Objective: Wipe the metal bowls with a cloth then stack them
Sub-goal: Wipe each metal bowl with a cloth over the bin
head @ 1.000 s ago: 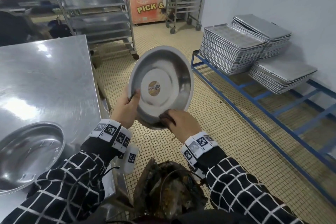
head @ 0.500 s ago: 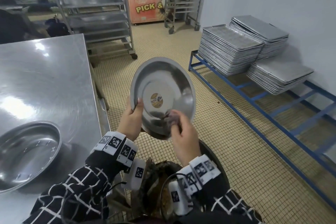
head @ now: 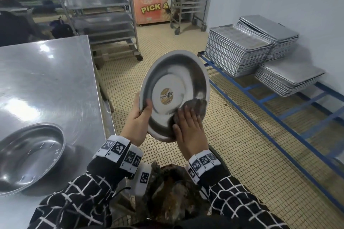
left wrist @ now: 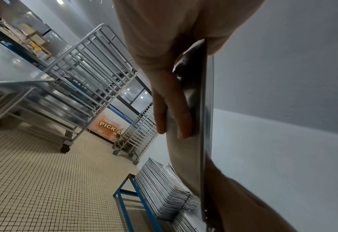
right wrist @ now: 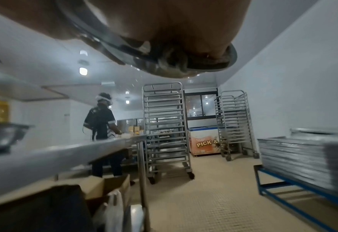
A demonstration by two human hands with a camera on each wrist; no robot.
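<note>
A round metal bowl (head: 175,83) with a sticker in its middle is held up on edge over the floor, its inside facing me. My left hand (head: 142,115) grips its left rim, thumb inside and fingers (left wrist: 172,109) on the back. My right hand (head: 188,124) lies flat with straight fingers and presses a dark cloth (head: 198,105) against the inner lower right wall. In the right wrist view the cloth (right wrist: 174,64) is bunched under the hand against the bowl's rim (right wrist: 232,58). A second metal bowl (head: 28,156) sits upright on the steel table (head: 48,80) at the left.
Stacks of metal trays (head: 238,52) sit on a blue rack (head: 260,109) at the right. Wheeled tray trolleys (head: 104,15) and a freezer (head: 151,5) stand behind. A bin of dark waste (head: 173,195) is below my arms. Another person (right wrist: 101,120) works beyond the table.
My right hand slid the cloth from the bowl's lower edge up and right across the inner wall and flattened out. The bowl tilted slightly; my left hand kept its grip.
</note>
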